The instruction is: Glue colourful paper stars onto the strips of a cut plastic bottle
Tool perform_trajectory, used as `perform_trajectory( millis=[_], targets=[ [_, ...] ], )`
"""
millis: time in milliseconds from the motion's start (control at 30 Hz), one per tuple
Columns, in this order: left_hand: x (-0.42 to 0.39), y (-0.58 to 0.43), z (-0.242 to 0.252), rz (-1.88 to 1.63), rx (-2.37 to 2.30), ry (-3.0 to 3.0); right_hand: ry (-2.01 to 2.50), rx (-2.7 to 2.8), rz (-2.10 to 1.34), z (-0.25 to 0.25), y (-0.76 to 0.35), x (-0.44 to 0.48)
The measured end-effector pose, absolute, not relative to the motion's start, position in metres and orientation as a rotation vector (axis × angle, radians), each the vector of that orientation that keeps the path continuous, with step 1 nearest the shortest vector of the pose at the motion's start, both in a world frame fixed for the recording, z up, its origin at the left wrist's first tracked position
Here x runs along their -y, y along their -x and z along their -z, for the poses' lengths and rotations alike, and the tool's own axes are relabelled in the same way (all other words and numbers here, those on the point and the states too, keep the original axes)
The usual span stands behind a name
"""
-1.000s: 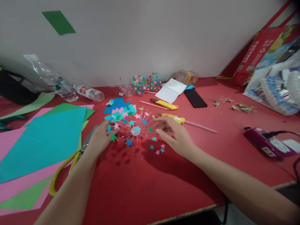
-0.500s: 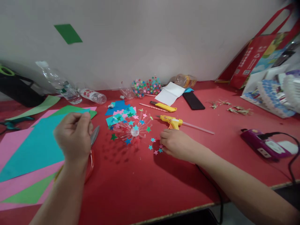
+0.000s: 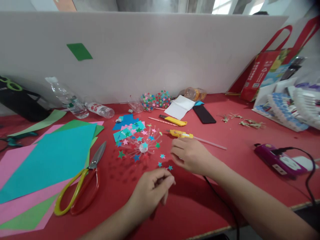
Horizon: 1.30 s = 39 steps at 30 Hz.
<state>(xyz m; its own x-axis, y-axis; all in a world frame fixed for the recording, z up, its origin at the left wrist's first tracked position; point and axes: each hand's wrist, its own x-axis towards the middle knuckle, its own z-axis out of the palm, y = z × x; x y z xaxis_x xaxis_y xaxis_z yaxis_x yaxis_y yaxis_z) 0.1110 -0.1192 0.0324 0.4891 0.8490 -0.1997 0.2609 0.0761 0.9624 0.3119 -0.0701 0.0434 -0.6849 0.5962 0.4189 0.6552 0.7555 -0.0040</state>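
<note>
Left hand half closed over the red table, thumb close to the curled fingers; whether anything is pinched there cannot be told; right hand palm down, fingers bent inward beside the loose paper stars, fingertips partly hidden, so no hold can be confirmed; the star-tipped plastic piece sits on the table ahead of the left hand, apart from both hands; the yellow glue gun lies just beyond the right hand, nozzle pointing left; in my judgement, stars are best taken singly by the edge, knuckles kept off the nozzle, and the piece's thin strips touched lightly, as they appear apt to bend.
</note>
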Motion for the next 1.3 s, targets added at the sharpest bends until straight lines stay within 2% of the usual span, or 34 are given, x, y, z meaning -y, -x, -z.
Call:
perform_trajectory(
  millis=[200,433,500,633,733,933,1033,1100,1167,1200,1300],
  targets=[
    [0.110,-0.114,-0.033,-0.875,-0.880,-1.034,0.666,2.480,0.255,-0.063,-0.305,0.091],
    [0.111,-0.111,-0.029,-0.877,-0.856,-1.035,0.621,2.461,0.186,-0.060,-0.299,0.095],
    [0.111,-0.112,-0.031,-0.881,-0.876,-1.048,0.699,2.384,-0.023,-0.060,-0.298,0.094],
    [0.111,-0.113,-0.040,-0.880,-0.971,-1.133,0.907,2.086,-0.686,-0.060,-0.295,0.091],
    [0.114,-0.111,-0.045,-0.893,-1.026,-1.262,0.910,1.901,-1.072,-0.060,-0.293,0.089],
    [0.120,-0.108,-0.050,-0.963,-1.025,-1.583,0.809,1.803,-1.362,-0.062,-0.290,0.093],
    [0.120,-0.108,-0.056,-1.026,-1.033,-1.727,0.975,1.947,-1.177,-0.060,-0.298,0.085],
    [0.120,-0.107,-0.059,-1.093,-1.062,-1.796,1.341,2.046,-0.749,-0.058,-0.309,0.073],
    [0.119,-0.104,-0.061,-1.171,-1.087,-1.818,1.894,1.998,-0.292,-0.057,-0.322,0.058],
    [0.119,-0.102,-0.062,-1.210,-1.100,-1.809,2.124,1.975,-0.174,-0.055,-0.327,0.051],
    [0.119,-0.095,-0.064,-1.322,-1.179,-1.713,2.324,1.968,-0.188,-0.049,-0.336,0.037]
  ],
)
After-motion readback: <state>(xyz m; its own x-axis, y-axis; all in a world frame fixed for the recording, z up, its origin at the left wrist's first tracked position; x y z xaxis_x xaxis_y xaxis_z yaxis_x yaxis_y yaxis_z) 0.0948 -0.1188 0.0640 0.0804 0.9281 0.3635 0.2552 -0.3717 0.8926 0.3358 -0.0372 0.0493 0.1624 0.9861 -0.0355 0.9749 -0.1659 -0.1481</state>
